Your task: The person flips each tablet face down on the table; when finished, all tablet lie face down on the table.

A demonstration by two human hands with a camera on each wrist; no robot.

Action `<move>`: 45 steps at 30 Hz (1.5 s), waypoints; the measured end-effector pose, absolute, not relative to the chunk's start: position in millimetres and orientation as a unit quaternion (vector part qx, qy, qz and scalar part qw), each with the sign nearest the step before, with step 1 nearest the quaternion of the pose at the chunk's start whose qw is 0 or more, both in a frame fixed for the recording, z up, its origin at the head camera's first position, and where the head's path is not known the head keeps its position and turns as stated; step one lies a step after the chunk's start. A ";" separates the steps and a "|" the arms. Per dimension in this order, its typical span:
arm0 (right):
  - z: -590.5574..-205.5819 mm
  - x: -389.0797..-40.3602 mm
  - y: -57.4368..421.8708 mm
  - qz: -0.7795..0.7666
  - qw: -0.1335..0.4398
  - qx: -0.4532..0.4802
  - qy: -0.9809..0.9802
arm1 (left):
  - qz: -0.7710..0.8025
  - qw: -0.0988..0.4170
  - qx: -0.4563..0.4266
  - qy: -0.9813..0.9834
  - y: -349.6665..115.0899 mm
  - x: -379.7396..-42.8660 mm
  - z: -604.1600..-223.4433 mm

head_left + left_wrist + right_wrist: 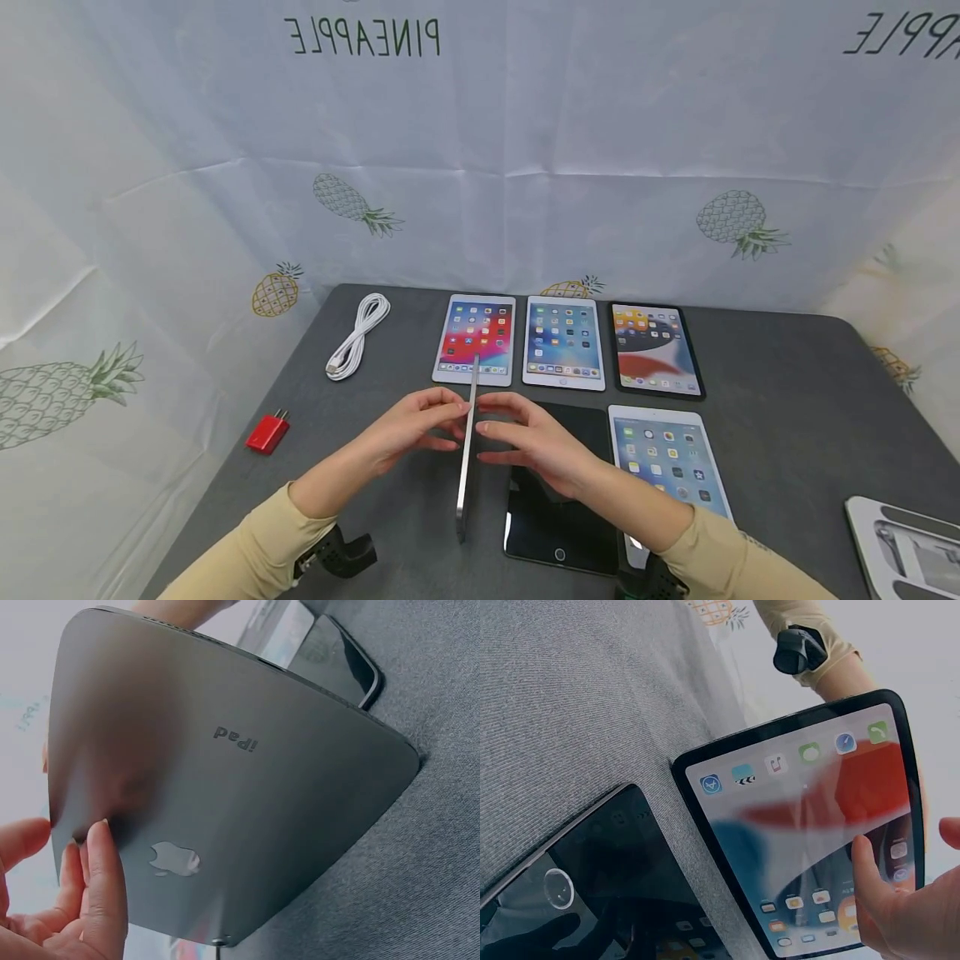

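Observation:
A dark-framed tablet [463,477] stands steeply on edge on the table, between my two hands. My left hand [420,423] holds it by its upper edge, thumb at the rim and fingers against the grey back [225,787] with its iPad lettering. On the other side, my right hand [534,440] has fairly straight fingers [874,889] at the lit screen [795,810]; its thumb is off past the edge. Beneath the right hand lies a black tablet [558,533] with its screen dark. A white tablet [667,454], screen lit, lies beside that, partly hidden by the right forearm.
Along the back lie two white tablets, a left one [474,333] and a middle one [562,342], and a black one [656,350]. A coiled white cable [360,333] and red charger plug [267,433] lie leftward. A light grey stand [888,542] is at right.

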State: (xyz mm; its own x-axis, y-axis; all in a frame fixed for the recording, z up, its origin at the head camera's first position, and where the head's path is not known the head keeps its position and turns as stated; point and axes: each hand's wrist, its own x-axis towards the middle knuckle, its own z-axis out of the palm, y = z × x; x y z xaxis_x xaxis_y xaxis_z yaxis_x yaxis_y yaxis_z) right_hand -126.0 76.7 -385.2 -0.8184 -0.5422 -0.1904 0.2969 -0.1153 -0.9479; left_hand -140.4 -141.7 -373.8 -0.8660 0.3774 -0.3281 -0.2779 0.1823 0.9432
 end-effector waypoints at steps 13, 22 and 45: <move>-387.8 -126.3 84.0 -0.741 0.278 -0.077 0.606 | 0.614 0.304 0.063 0.726 -143.4 -138.0 -394.5; -390.6 -127.0 91.4 -0.741 0.278 -0.069 0.607 | 0.612 0.321 0.055 0.720 -147.6 -137.0 -408.5; -400.6 -125.2 122.4 -0.722 0.282 -0.052 0.629 | 0.611 0.328 0.035 0.719 -159.6 -135.5 -420.6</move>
